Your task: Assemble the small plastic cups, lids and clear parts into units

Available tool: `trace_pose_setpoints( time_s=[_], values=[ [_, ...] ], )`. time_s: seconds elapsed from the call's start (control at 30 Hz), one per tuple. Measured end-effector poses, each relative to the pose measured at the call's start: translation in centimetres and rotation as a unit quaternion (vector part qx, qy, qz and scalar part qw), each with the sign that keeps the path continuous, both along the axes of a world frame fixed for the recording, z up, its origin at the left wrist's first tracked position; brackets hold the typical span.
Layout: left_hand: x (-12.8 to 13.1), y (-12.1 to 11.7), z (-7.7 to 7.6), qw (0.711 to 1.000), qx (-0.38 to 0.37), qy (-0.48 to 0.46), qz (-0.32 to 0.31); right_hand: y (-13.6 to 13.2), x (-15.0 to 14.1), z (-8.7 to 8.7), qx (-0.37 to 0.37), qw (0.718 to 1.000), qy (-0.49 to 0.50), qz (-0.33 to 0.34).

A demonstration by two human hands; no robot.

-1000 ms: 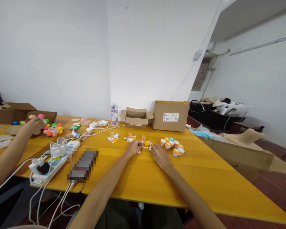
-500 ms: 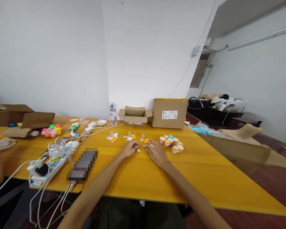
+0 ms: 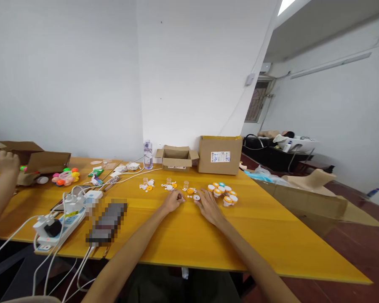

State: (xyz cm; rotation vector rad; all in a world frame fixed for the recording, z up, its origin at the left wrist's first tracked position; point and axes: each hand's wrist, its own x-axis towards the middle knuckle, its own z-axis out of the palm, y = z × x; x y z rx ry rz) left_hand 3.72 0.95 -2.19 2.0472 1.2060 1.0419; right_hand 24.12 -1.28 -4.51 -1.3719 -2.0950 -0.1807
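Observation:
My left hand (image 3: pixel 173 202) rests on the yellow table with its fingers curled toward the thumb; whatever is between the fingertips is too small to make out. Opposite it, my right hand (image 3: pixel 210 207) lies with fingers stretched out, its thumb beside a white disc (image 3: pixel 196 197). Small white pieces (image 3: pixel 189 196) sit between the hands. Just beyond are an orange ring-like part (image 3: pixel 190 191) and a small clear cup (image 3: pixel 186 184). Two similar groups, with an orange part (image 3: pixel 174 185) and another orange part (image 3: pixel 149 188), lie to the left. Several small jars with white-and-orange lids (image 3: pixel 228 200) cluster right of my right hand.
An open carton (image 3: pixel 177 162), a closed cardboard box (image 3: pixel 220 156) and a water bottle (image 3: pixel 148 155) line the wall. A power strip (image 3: pixel 63 227) with cables and a blurred phone (image 3: pixel 107 223) lie left. Another person's hand (image 3: pixel 6 162) is beside a carton (image 3: pixel 50 162) at far left.
The view has shifted slightly. My right hand has drawn back from the white disc, which now lies uncovered on the table. The other person's hand has come further into view.

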Motion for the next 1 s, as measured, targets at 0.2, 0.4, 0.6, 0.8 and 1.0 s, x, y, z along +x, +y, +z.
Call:
trace_pose_setpoints(
  time_s=[0.2,0.4,0.6,0.8,1.0],
  values=[
    [2.2,0.7,-0.2,0.999,-0.009,-0.032,0.041,1.4,-0.6,-1.0,-0.091,0.995,0.040,-0.016],
    [-0.1,-0.4,-0.3,0.998,-0.006,-0.063,0.030,1.7,-3.4,-0.1,-0.155,0.983,0.047,-0.086],
    [-2.6,-2.6,0.1,0.999,-0.011,-0.015,0.045,2.9,-5.6,1.0,-0.154,0.978,0.038,-0.138],
    [-1.5,-5.3,0.8,0.976,0.061,0.205,0.029,4.0,-6.3,1.4,-0.121,0.977,0.028,-0.171],
    [-0.5,-6.5,1.4,0.940,0.075,0.332,0.024,5.3,-6.5,1.7,-0.110,0.976,0.007,-0.190]
  ],
)
